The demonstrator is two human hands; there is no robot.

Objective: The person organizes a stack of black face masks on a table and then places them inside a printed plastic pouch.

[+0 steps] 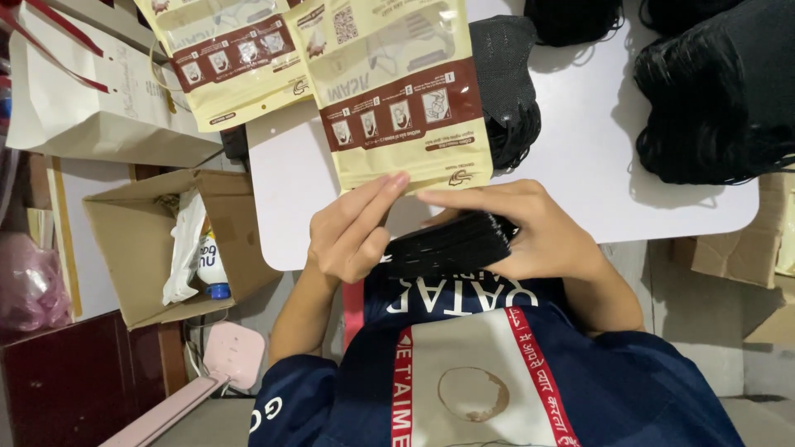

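Both my hands hold a flat stack of black face masks (451, 246) at the near edge of a white table (580, 149). My left hand (352, 232) grips the stack's left end, fingers pointing up toward a cream and brown pouch (397, 91). The stack's right end and top are covered by my right hand (530, 228). The pouch lies flat on the table just beyond my fingertips. A second pouch of the same kind (224, 58) lies to its left, partly off the table.
Piles of black masks (720, 91) sit at the table's far right, with more (509, 91) beside the pouch. An open cardboard box (157, 248) with a bottle and wrapper stands left, below a white paper bag (91, 91). More cardboard (745, 248) lies to the right.
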